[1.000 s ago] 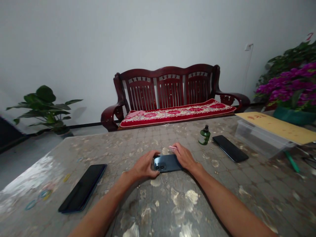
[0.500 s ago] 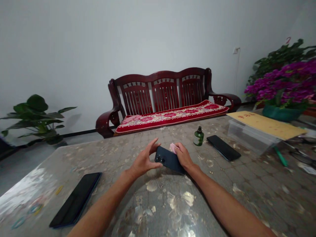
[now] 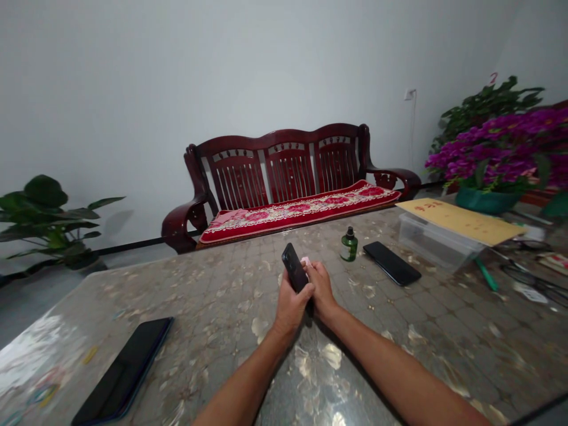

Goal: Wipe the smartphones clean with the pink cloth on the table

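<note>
Above the middle of the worktop (image 3: pixel 213 337), a dark phone (image 3: pixel 294 269) is held tilted up between two hands. The left hand (image 3: pixel 288 307) has its grip closed round the phone, thumb laid across the face towards the wearer. The right hand (image 3: pixel 321 290) bears close against the phone's right side and pinches a small pink cloth (image 3: pixel 306 260); whether it also carries weight cannot be told.

Handling, as judged: light to moderate in weight, rigid, smooth and liable to slip, with glass that would suffer from a drop. Sound hold is by the two long edges, clear of the flat faces.

Orientation: the long axis slants from a raised far end, leaning slightly left, down to a near end at lower right, partly covered by the hands. The phone is seen narrow, turned well towards its edge. Contact between its low end and the worktop cannot be confirmed.

Just beyond the right hand stands a green bottle (image 3: pixel 349 247), upright. Right of it a second phone (image 3: pixel 392 264) lies flat, near a clear box (image 3: pixel 437 245) with a yellow card (image 3: pixel 461 222) on top. Well to the left lies a third phone (image 3: pixel 126 373). Behind the worktop stands a wooden bench (image 3: pixel 284 137).
</note>
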